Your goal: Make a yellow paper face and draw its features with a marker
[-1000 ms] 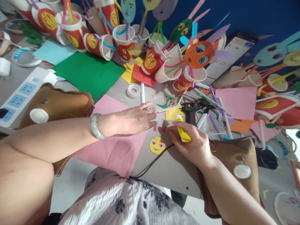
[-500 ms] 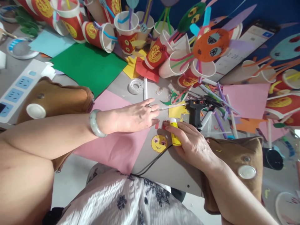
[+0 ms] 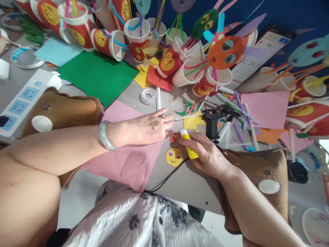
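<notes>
Wearing a jade bangle and a ring, my left hand (image 3: 150,128) rests palm down over the upper edge of a pink sheet (image 3: 125,164), its fingers apart and pointing right. My right hand (image 3: 205,151) has a yellow glue stick (image 3: 189,145) with a white end held between thumb and fingers. Small red paper pieces (image 3: 172,137) lie between the fingertips of both hands. Just below them on the grey table (image 3: 180,185) is a round yellow paper face (image 3: 174,157). A black glue gun (image 3: 212,125) sits just beyond my right hand.
Decorated red paper cups (image 3: 168,63) line the back. A green sheet (image 3: 99,75) and a power strip (image 3: 23,99) are at the left. Brown cushions (image 3: 61,109) flank both arms. Straws (image 3: 240,135) and paper scraps lie right, and a black cable (image 3: 167,178) crosses the near edge.
The glue stick has tilted further to the left in my right hand, whose fingertips moved slightly left toward the red pieces. My left hand has barely moved. The camera view has shifted a little.
</notes>
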Motion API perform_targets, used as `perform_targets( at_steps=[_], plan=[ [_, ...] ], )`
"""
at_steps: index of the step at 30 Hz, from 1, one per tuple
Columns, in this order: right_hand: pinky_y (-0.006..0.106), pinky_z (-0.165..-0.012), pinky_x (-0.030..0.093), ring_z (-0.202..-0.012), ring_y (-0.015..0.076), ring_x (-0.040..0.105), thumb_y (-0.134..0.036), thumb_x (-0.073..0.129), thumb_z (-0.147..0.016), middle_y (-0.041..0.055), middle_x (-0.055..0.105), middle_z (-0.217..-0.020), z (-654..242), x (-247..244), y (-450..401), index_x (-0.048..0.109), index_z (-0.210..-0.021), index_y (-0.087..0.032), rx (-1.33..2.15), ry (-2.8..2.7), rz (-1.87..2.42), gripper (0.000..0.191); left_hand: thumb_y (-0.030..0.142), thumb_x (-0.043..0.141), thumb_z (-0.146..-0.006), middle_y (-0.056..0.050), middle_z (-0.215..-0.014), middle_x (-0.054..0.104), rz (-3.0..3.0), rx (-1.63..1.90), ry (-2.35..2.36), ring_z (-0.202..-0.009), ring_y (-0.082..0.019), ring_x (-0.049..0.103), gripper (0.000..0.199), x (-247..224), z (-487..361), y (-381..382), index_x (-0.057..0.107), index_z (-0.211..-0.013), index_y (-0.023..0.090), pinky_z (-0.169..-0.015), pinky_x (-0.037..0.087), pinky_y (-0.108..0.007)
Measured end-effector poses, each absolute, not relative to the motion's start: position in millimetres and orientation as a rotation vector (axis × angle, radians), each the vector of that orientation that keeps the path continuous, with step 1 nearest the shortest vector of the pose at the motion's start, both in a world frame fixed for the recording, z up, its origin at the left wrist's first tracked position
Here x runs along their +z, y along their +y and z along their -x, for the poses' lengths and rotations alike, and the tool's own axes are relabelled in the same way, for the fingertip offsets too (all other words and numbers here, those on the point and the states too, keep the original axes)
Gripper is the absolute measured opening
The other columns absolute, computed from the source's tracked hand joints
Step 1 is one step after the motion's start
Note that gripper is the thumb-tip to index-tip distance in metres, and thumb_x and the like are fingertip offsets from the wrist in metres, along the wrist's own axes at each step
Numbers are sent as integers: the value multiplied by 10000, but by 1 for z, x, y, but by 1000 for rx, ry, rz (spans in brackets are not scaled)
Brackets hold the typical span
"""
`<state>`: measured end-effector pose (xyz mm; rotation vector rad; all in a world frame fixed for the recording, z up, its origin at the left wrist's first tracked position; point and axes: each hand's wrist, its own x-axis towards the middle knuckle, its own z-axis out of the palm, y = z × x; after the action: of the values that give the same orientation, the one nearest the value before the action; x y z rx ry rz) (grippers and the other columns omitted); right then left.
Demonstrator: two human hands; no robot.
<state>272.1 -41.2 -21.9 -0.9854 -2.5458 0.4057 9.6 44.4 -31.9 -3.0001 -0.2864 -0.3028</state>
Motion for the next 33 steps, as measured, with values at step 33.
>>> perform_targets(
  at_steps=[33],
  plan=[
    [375,-823,638,-1069,268,737,56,477,-787,125,769,-1132,-272,-23,-40,557,-1357,-211,70,-2623,897,635,175,493,-1046,-105,-1119,706,3036,-294,-333,-1198,-241,599,259,-27,-9,41,725,-1161,163,-1113,372,-455]
  ],
)
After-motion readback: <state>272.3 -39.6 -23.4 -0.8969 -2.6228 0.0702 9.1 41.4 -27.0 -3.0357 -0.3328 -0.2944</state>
